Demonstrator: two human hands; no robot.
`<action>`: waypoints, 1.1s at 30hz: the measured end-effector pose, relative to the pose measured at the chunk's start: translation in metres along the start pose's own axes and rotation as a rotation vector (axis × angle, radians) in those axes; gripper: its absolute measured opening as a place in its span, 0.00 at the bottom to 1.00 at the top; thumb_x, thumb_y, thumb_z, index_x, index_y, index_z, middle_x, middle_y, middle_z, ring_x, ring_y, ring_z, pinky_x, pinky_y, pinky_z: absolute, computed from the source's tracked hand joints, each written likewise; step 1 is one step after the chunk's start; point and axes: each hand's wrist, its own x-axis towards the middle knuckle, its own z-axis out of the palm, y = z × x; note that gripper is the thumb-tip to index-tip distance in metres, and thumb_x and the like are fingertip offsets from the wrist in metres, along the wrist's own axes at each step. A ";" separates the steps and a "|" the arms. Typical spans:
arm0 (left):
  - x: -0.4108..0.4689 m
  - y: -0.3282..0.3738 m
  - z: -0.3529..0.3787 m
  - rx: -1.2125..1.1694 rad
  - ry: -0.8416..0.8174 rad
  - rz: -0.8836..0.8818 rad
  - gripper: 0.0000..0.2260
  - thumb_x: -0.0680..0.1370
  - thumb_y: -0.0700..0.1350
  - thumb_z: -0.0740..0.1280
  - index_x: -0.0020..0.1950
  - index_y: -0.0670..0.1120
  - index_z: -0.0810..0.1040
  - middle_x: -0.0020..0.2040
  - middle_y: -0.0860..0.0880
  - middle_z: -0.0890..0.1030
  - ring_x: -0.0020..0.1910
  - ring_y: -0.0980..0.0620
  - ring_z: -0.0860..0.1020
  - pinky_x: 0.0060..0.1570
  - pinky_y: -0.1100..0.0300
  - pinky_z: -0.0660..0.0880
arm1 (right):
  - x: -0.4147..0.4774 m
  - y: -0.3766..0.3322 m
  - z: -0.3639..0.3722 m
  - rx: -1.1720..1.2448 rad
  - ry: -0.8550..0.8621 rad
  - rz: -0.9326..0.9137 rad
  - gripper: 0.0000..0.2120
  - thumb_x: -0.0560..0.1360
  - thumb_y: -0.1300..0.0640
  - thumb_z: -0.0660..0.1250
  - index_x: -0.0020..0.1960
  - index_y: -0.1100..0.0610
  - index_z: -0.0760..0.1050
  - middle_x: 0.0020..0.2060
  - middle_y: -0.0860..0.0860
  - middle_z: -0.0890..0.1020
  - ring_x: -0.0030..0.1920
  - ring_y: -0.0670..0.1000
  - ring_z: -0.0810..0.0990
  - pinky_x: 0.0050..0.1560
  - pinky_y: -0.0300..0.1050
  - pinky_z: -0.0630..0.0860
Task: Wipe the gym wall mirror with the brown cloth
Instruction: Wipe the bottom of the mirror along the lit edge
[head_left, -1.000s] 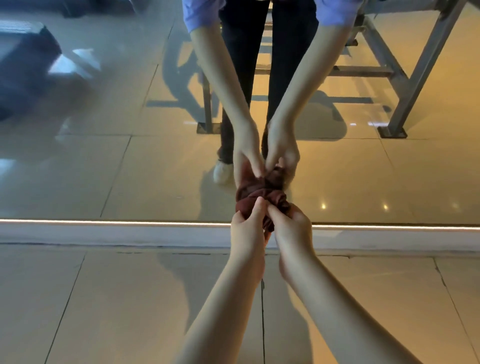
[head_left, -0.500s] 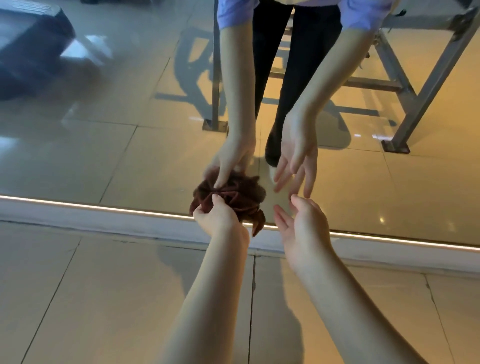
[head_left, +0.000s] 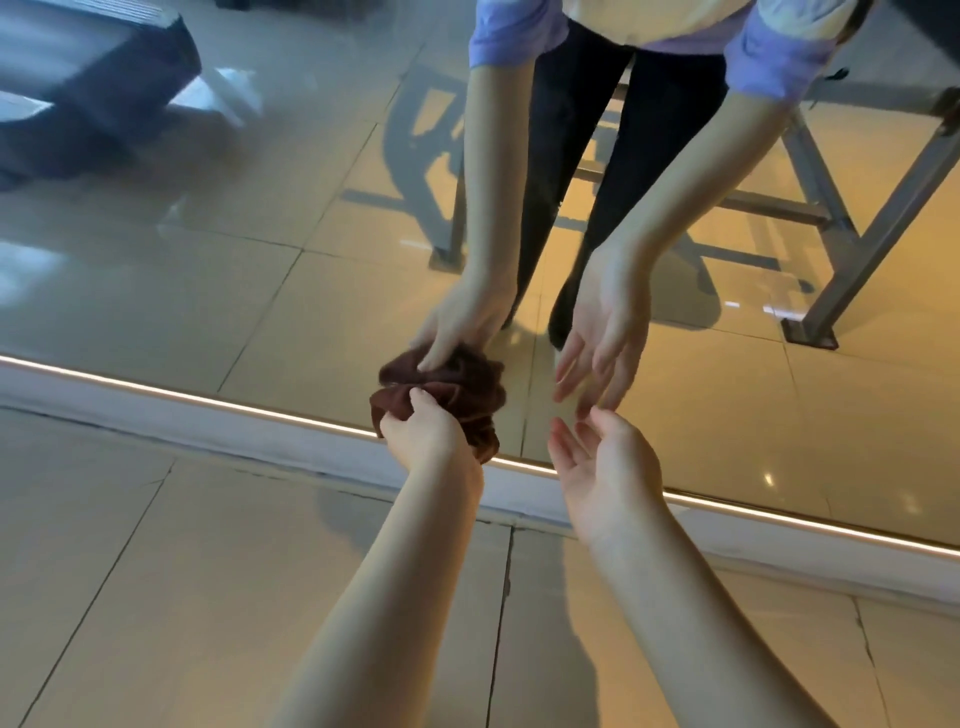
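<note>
The wall mirror (head_left: 197, 270) fills the upper part of the view, its lit bottom edge running across above a white baseboard. My left hand (head_left: 423, 434) grips the bunched brown cloth (head_left: 475, 410) and holds it against the glass just above that edge. Part of the cloth is hidden behind my fingers. My right hand (head_left: 602, 467) hovers to the right of the cloth, palm turned up, fingers straight, holding nothing and close to the glass. The mirror shows the reflection of both arms and the cloth.
The tiled floor (head_left: 156, 571) lies between me and the white baseboard (head_left: 291, 441). Reflected in the mirror are a metal equipment frame (head_left: 852, 244) at right and a dark padded bench (head_left: 93, 104) at upper left.
My right hand has let go of the cloth and opened to the right. My left hand alone now holds the cloth, shifted left and down against the mirror.
</note>
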 end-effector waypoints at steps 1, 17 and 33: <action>-0.002 -0.003 0.000 0.012 -0.033 0.012 0.16 0.85 0.46 0.59 0.73 0.47 0.68 0.59 0.44 0.77 0.41 0.52 0.76 0.34 0.61 0.72 | 0.000 0.002 0.003 -0.005 0.000 -0.011 0.19 0.83 0.60 0.61 0.72 0.61 0.68 0.55 0.56 0.77 0.61 0.56 0.78 0.68 0.51 0.72; 0.028 -0.008 -0.005 0.084 -0.065 0.063 0.19 0.84 0.44 0.59 0.75 0.47 0.65 0.64 0.44 0.77 0.45 0.50 0.77 0.30 0.62 0.69 | 0.072 -0.039 -0.004 -2.184 0.054 -2.787 0.25 0.85 0.64 0.44 0.81 0.57 0.49 0.79 0.51 0.51 0.79 0.57 0.42 0.77 0.51 0.42; 0.055 -0.006 0.001 0.047 0.081 0.078 0.16 0.84 0.45 0.59 0.73 0.50 0.68 0.67 0.45 0.73 0.60 0.43 0.76 0.61 0.45 0.76 | 0.042 -0.031 0.019 -1.899 -0.398 -2.742 0.22 0.85 0.60 0.48 0.78 0.61 0.57 0.77 0.53 0.57 0.76 0.54 0.58 0.77 0.55 0.47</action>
